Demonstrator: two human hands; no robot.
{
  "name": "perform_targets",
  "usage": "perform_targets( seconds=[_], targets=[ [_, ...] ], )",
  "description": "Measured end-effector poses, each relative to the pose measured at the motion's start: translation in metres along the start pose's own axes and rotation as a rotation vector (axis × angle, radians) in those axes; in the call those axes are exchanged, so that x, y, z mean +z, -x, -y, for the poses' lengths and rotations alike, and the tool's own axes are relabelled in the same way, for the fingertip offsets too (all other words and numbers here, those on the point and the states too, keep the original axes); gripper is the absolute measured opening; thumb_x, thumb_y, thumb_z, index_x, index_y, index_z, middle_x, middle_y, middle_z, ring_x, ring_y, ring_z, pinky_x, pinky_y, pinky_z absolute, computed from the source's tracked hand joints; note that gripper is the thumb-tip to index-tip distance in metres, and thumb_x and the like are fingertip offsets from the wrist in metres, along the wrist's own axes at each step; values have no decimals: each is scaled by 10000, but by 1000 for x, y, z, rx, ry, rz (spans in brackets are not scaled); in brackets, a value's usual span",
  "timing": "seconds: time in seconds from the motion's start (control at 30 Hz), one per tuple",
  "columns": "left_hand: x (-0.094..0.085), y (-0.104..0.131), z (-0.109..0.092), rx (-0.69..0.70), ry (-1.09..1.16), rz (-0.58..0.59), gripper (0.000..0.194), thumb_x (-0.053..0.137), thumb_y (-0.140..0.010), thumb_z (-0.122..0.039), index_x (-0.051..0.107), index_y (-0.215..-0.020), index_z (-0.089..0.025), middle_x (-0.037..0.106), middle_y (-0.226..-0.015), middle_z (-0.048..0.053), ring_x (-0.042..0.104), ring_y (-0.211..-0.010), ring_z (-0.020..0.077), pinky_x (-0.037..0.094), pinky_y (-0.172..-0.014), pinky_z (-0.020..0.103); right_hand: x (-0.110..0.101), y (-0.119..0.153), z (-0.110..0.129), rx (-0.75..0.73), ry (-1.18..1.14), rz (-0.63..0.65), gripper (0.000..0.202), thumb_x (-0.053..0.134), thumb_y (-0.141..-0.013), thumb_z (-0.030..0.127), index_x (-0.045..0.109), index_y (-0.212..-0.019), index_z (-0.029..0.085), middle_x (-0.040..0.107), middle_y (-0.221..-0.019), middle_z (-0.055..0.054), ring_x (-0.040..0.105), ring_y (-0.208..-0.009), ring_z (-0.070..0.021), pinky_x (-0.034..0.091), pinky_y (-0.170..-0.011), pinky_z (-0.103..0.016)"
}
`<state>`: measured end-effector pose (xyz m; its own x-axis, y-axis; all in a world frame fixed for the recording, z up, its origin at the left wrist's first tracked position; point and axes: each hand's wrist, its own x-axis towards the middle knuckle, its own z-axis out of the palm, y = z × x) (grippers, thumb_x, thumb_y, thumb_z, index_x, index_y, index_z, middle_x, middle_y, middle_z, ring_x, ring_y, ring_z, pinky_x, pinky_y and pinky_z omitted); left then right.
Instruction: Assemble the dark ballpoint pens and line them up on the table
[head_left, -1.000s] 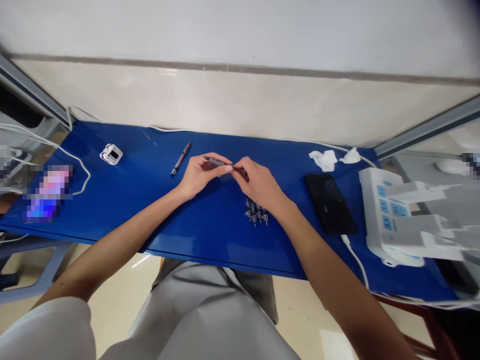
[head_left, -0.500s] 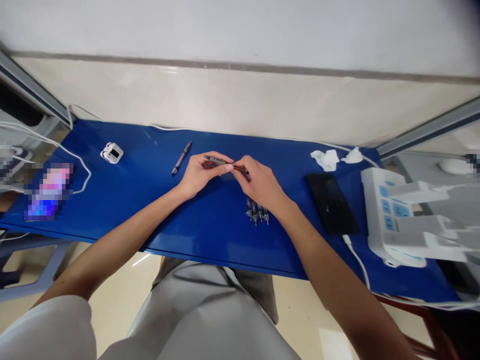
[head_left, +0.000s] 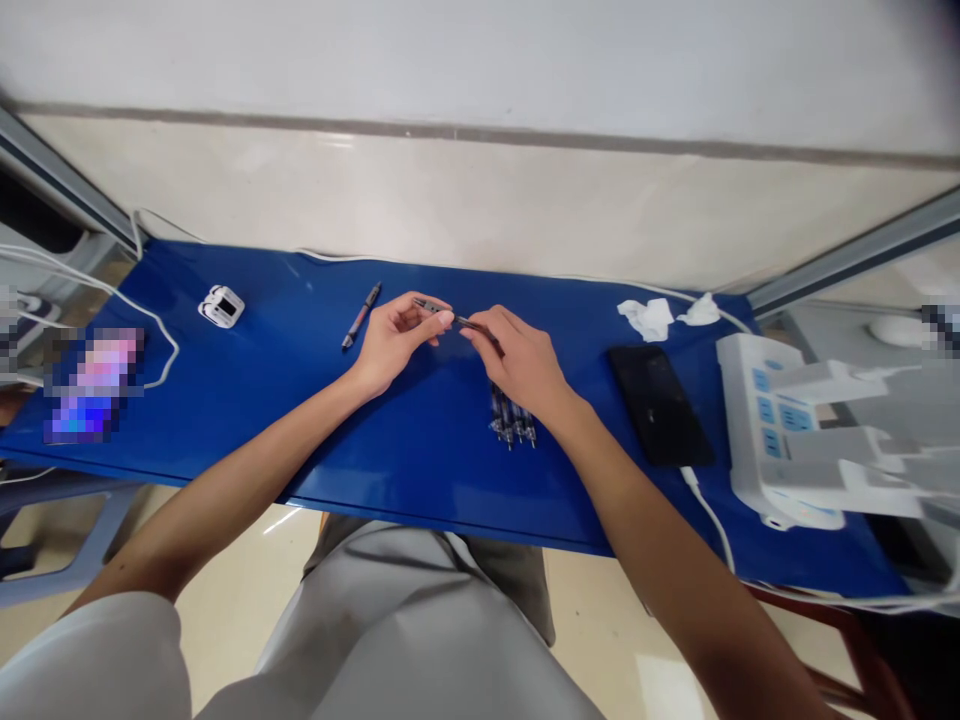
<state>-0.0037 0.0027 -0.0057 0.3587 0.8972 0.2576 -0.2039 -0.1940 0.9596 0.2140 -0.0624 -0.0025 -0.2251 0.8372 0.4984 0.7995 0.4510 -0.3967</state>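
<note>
On the blue surface [head_left: 300,420]: a black phone [head_left: 660,405] right, white power strip [head_left: 772,430] beyond it, tissues [head_left: 649,318] far right, timer [head_left: 222,306] far left.

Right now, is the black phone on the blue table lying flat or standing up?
Lying flat. The black phone rests face up on the blue table, its screen dark, a white cable at its near end.
</note>
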Motion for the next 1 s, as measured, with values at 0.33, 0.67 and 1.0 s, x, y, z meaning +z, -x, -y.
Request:
perform_targets(
  seconds=[0.33,0.67,1.0],
  targets=[
    [-16,-7,5,155,-225,130,303,912,-923,-469,844,-1062,-209,822,-1065,92,776,-962,215,622,-844,346,-3,-1,-5,-41,73,-31,337,482,-1213,466,748,-1267,267,787,-1167,-106,739,-984,-256,524,-741,-368],
    [-18,-4,9,386,-503,168,244,805,-1030,-408,887,-1207,-261,858,-1153,117,774,-1074,280,598,-1029,482,0,-1,-8,-68,-65,-32,298,496,-1200,406,728,-1351,296,703,-1233,-138,711,-1082,-292,608,-908,-450],
    [-17,-5,1,440,-597,136,189,789,-1040,-375,895,-1157,-273,863,-1126,108,772,-1054,289,563,-1023,497,-2,-2,-4,-55,-158,-37,259,548,-1183,407,697,-1359,289,724,-1294,-140,727,-1097,-298,631,-940,-469]
  ],
)
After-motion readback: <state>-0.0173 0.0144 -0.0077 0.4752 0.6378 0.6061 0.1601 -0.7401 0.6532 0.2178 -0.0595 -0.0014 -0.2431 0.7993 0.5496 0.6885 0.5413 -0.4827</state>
